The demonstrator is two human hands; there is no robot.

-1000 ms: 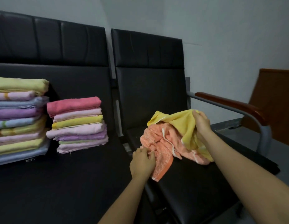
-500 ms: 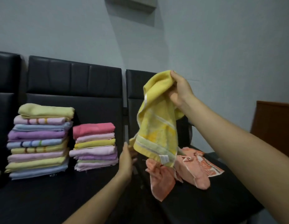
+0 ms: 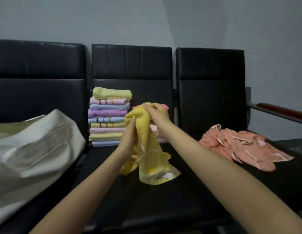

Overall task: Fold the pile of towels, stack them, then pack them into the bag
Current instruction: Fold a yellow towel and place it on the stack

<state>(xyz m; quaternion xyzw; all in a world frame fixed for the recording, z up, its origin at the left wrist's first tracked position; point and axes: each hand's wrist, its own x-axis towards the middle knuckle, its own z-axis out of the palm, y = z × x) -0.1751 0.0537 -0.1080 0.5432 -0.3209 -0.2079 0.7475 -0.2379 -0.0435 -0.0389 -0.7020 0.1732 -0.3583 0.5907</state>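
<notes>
Yellow towel (image 3: 147, 154) was up in both your hands over the middle seat (image 3: 163, 200) of the black bench, hanging crumpled with its bottom hem and white tag sagging down onto the cushion. Your right hand (image 3: 158, 114) had its fingers curled tight, pinching the top edge at the highest point. Your left hand (image 3: 129, 135) sat lower on the left side of the cloth, fingers fairly straight and pressed along it, thumb hidden behind the fabric, so I couldn't tell if it was really gripping or just resting against it.

Behind the towel, the tall folded stack (image 3: 108, 116) stood against the backrest of that same seat, and the shorter stack (image 3: 161, 132) just beside it was mostly hidden by your hands, only a pink edge and some pale layers peeking out. The orange towels (image 3: 240, 146) lay in a loose heap on the right seat, well apart from what you held. The white bag (image 3: 33, 149) slumped on the left seat, its side close to the tall stack.

Room-wise, the front half of the middle cushion under your forearms was bare black leather, and the right seat had a bare strip in front of the orange heap. The wooden armrest (image 3: 282, 111) marked the far right edge.
</notes>
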